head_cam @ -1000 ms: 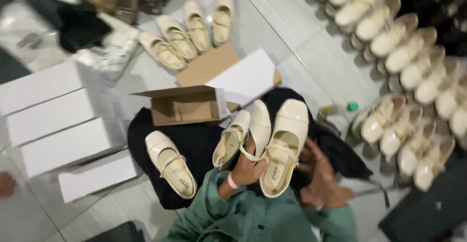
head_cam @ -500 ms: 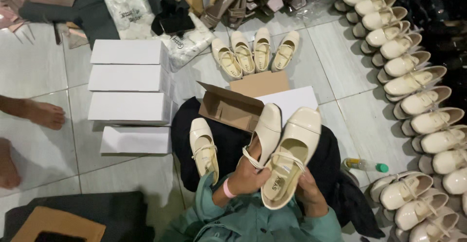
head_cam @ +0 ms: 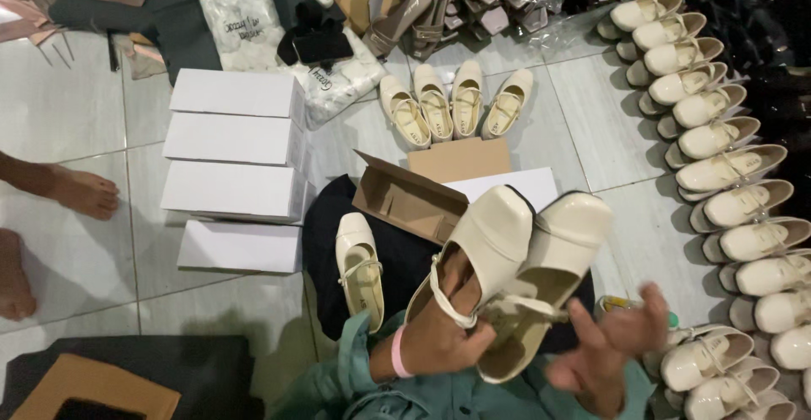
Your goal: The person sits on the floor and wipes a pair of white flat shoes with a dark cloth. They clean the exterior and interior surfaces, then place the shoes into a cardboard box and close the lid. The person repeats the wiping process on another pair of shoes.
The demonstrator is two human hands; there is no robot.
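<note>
The left hand [head_cam: 443, 335] is holding two cream strap shoes [head_cam: 515, 268] together above the lap, its fingers pinching them at the heel straps, soles and toes pointing away. The right hand [head_cam: 612, 344] is hovering just beside the shoes, blurred, fingers spread and gripping nothing. A pink band is sitting on the left wrist.

A third cream shoe [head_cam: 361, 270] is lying on the dark cloth [head_cam: 325, 217] over the lap, to the left of the held pair. Four more cream shoes [head_cam: 456, 103] are lying side by side on the tiled floor ahead. Along the right edge a long curved row of cream shoes [head_cam: 718, 166] is running down the floor, too many to count surely.

Four plain white boxes [head_cam: 236, 166], shut and rectangular, are lying in a column on the left. An open brown cardboard box [head_cam: 410, 200] is sitting just ahead of the lap, with a white lid [head_cam: 524, 185] beside it. A brown carton [head_cam: 93, 386] is showing at the lower left. Two bare feet [head_cam: 51, 217] of another person are resting at the left edge.
</note>
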